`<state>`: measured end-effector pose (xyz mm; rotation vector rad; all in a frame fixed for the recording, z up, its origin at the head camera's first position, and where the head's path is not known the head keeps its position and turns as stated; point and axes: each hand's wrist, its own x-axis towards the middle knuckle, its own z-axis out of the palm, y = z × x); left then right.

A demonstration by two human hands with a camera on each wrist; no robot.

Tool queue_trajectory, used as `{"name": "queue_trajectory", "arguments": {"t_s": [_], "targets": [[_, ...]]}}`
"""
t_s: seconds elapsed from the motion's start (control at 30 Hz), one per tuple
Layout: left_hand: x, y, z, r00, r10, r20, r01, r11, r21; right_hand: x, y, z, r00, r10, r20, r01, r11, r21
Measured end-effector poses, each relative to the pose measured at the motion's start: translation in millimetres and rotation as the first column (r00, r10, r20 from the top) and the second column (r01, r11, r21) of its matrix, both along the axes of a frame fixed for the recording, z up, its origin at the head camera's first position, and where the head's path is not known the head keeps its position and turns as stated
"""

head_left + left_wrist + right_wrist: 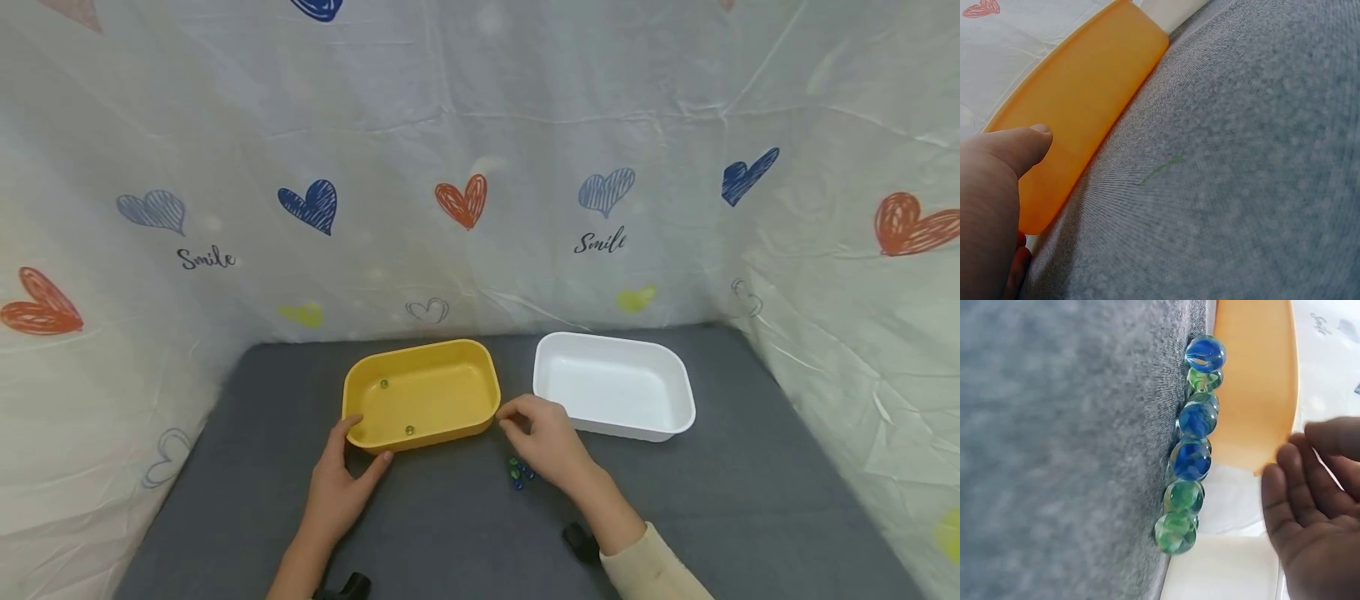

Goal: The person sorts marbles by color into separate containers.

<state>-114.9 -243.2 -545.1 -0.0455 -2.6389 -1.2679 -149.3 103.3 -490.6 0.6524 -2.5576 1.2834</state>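
My left hand (335, 492) holds the near left corner of a yellow plastic tray (442, 435), thumb against its front wall and a finger at the rim. In the left wrist view, the thumb (1019, 147) touches the tray's outer wall. Two green marbles (384, 384) lie inside the tray. By the tray's near right corner is my right hand (551, 442), thumb and fingertips drawn close together; whether something sits between them is hidden. Blue and green glass marbles (1191, 460) lie grouped on the grey cloth, just left of and below that hand.
A white plastic tray (615, 432) stands to the right of the yellow one, with a gap between them. Grey cloth (465, 533) covers the table. Behind it hangs a white curtain (525, 142) printed with hearts.
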Motion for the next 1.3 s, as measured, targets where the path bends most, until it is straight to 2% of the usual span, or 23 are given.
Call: {"name": "queue_trajectory", "arguments": {"t_s": [0.2, 0.4, 0.67, 1.07, 1.3], "targets": [[-1.0, 0.4, 0.4, 1.0, -0.002, -0.004, 0.002, 1.0, 0.011, 8.3, 7, -4.4, 0.993, 0.029, 0.116, -0.036, 0.998, 0.061], [-1.3, -0.5, -0.7, 1.0, -0.002, -0.002, 0.002, 1.0, 0.021, 9.1, 11, -12.0, 0.986, 0.051, 0.157, -0.067, 0.993, 0.099], [-1.5, -1.2, -2.9, 1.0, 0.004, 0.01, -0.004, 1.0, 0.014, 8.8, 12, -21.5, 0.972, 0.102, 0.213, -0.122, 0.989, 0.082], [-1.4, -0.8, 0.1, 1.0, -0.003, 0.008, 0.003, 1.0, 0.018, 9.3, 11, -22.7, 0.971, 0.135, 0.198, -0.161, 0.979, 0.122], [-1.6, -0.4, 1.3, 1.0, -0.005, 0.008, 0.005, 1.0, 0.013, 9.3, 13, -24.1, 0.972, 0.129, 0.198, -0.158, 0.978, 0.135]]}}
